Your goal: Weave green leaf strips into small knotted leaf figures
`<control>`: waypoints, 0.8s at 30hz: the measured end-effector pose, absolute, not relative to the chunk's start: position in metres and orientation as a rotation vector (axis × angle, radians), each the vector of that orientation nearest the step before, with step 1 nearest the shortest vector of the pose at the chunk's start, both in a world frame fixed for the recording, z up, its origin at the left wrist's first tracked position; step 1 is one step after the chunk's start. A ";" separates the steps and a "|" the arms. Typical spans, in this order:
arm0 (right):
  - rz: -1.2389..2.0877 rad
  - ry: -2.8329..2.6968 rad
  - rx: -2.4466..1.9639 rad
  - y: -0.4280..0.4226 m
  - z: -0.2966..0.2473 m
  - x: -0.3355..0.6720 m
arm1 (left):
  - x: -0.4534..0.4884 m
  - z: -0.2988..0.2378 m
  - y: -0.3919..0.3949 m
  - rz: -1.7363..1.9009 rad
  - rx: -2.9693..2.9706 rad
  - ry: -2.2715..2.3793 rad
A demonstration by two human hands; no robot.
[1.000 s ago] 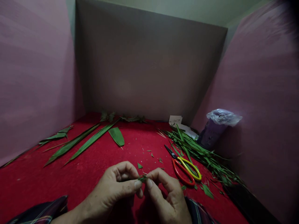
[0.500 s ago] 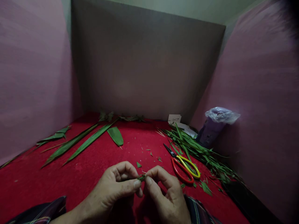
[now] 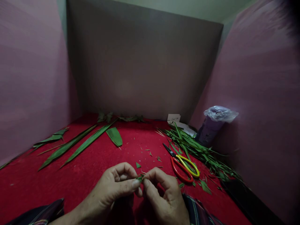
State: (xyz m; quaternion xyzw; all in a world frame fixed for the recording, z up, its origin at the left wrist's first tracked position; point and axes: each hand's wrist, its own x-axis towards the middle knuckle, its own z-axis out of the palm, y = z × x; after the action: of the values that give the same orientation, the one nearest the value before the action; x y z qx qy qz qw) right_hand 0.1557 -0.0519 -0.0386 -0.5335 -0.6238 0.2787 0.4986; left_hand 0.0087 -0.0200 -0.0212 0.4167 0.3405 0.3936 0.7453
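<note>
A small piece of green leaf (image 3: 140, 177) is pinched between my two hands, low in the middle of the view. My left hand (image 3: 117, 187) grips it between thumb and forefinger. From the other side my right hand (image 3: 162, 195) pinches its right end with thumb and fingertip; most of the piece is hidden by the fingers. Scissors (image 3: 181, 164) with one red and one yellow handle lie just right of my right hand, black blades pointing away. A little triangular leaf scrap (image 3: 138, 165) rests just beyond my fingertips.
Red cloth (image 3: 89, 178) covers the table. Long green leaves (image 3: 86, 147) and a broad cut leaf (image 3: 114, 137) lie left. At right are a heap of leaf strips (image 3: 199, 147), a purple bin (image 3: 209, 129) with a plastic liner, a white card (image 3: 173, 118) and a black object (image 3: 248, 200).
The whole view has shifted slightly, so things appear a little further left. Both hands keep their pinch on the leaf piece, with hardly any movement.
</note>
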 end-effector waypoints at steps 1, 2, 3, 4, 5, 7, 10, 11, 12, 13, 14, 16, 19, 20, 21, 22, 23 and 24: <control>0.676 -1.507 -1.293 -0.052 -0.038 0.156 | 0.009 -0.021 -0.020 0.863 0.919 0.744; 0.680 -1.504 -1.294 -0.052 -0.037 0.156 | 0.009 -0.020 -0.020 0.864 0.924 0.746; 0.684 -1.499 -1.296 -0.052 -0.037 0.156 | 0.009 -0.020 -0.021 0.863 0.927 0.749; 0.690 -1.494 -1.298 -0.053 -0.036 0.156 | 0.010 -0.019 -0.021 0.863 0.929 0.753; 0.696 -1.489 -1.301 -0.053 -0.036 0.155 | 0.010 -0.019 -0.022 0.862 0.932 0.758; 0.697 -1.488 -1.305 -0.053 -0.036 0.155 | 0.010 -0.018 -0.023 0.865 0.936 0.772; 0.676 -1.493 -1.314 -0.053 -0.036 0.155 | 0.010 -0.018 -0.025 0.868 0.932 0.785; 0.669 -1.493 -1.321 -0.053 -0.036 0.155 | 0.009 -0.018 -0.025 0.869 0.931 0.785; 0.662 -1.495 -1.327 -0.053 -0.036 0.155 | 0.009 -0.018 -0.025 0.869 0.932 0.784; 0.653 -1.498 -1.331 -0.053 -0.036 0.155 | 0.009 -0.018 -0.025 0.870 0.936 0.783; 0.643 -1.502 -1.334 -0.053 -0.036 0.155 | 0.009 -0.019 -0.025 0.870 0.941 0.783; 0.623 -1.510 -1.341 -0.054 -0.035 0.155 | 0.008 -0.019 -0.025 0.870 0.951 0.791; 0.592 -1.518 -1.363 -0.056 -0.033 0.155 | 0.008 -0.019 -0.025 0.872 0.972 0.790; 0.576 -1.523 -1.368 -0.057 -0.032 0.155 | 0.008 -0.019 -0.025 0.872 0.979 0.785; 0.555 -1.530 -1.371 -0.057 -0.031 0.155 | 0.008 -0.018 -0.025 0.870 0.984 0.784; 0.532 -1.538 -1.372 -0.058 -0.031 0.155 | 0.008 -0.018 -0.025 0.869 0.987 0.786; 0.514 -1.544 -1.371 -0.058 -0.032 0.155 | 0.008 -0.017 -0.025 0.868 0.990 0.791; 0.501 -1.548 -1.368 -0.058 -0.032 0.155 | 0.008 -0.017 -0.025 0.867 0.995 0.797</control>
State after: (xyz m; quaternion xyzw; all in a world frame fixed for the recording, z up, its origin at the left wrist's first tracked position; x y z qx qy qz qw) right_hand 0.1551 -0.0580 -0.0323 -0.5622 -0.6363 0.2061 0.4864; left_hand 0.0082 -0.0254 -0.0171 0.4496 0.3604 0.3919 0.7172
